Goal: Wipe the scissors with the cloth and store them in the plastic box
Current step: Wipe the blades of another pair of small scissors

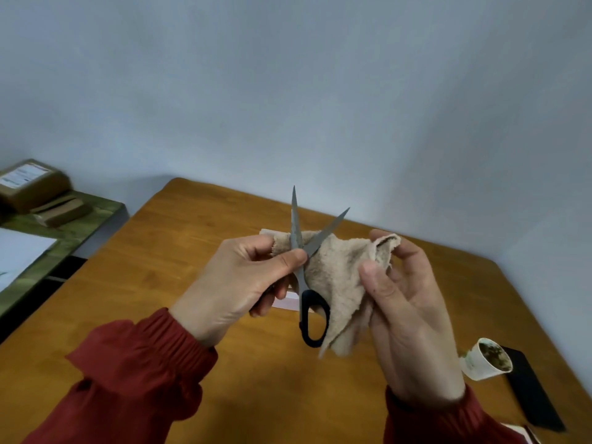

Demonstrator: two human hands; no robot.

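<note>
The scissors [299, 238] have grey blades spread open and pointing up, and black handles; one handle loop [315, 318] hangs free below. My left hand [243, 283] grips them near the pivot, thumb pressed on the blades' crossing. A beige cloth [336, 283] hangs behind the scissors, and my right hand [407, 302] pinches its right edge between thumb and fingers. The pale plastic box [285, 302] lies on the table beneath my hands, mostly hidden by them and the cloth.
The wooden table [192, 251] runs to the wall behind. A white paper cup [487, 360] with dark residue lies on its side at the right, next to a flat black object [531, 392]. Left, a green side surface [70, 225] holds brown boxes.
</note>
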